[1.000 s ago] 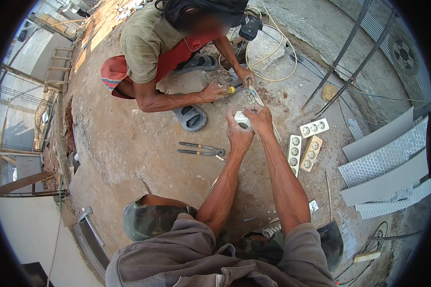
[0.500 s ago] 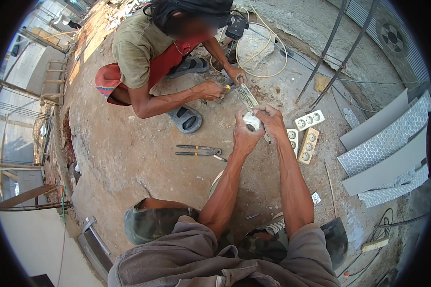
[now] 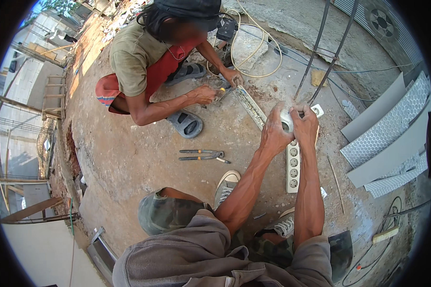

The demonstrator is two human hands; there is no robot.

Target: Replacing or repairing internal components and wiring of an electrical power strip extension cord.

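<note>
My left hand [image 3: 276, 128] and my right hand [image 3: 305, 126] are closed together around a small white rounded object with a dark opening [image 3: 286, 119], whose exact kind I cannot make out. Below them lies a white multi-socket strip [image 3: 293, 170]; another strip [image 3: 317, 110] shows partly beside my right hand. Just left of my hands is a long opened strip housing [image 3: 250, 106], its far end at a co-worker's hands [image 3: 208, 94], one of which grips a yellow-handled tool [image 3: 222, 89]. Pincers with orange-and-black handles [image 3: 201, 155] lie on the concrete, lower left of my hands.
The co-worker [image 3: 139, 62] squats opposite. Loops of cream cable [image 3: 261, 52], two upright steel bars [image 3: 334, 60] and a yellowish block [image 3: 319, 77] are behind my hands. Grey and honeycomb-patterned sheets [image 3: 383, 119] lie at right; cables [image 3: 392, 213] lie lower right. Wooden framing [image 3: 52, 95] stands far left.
Both my hands, still round the white object, have moved right, away from the opened strip housing, and now cover part of the socket strips. My left shoe has come into view.
</note>
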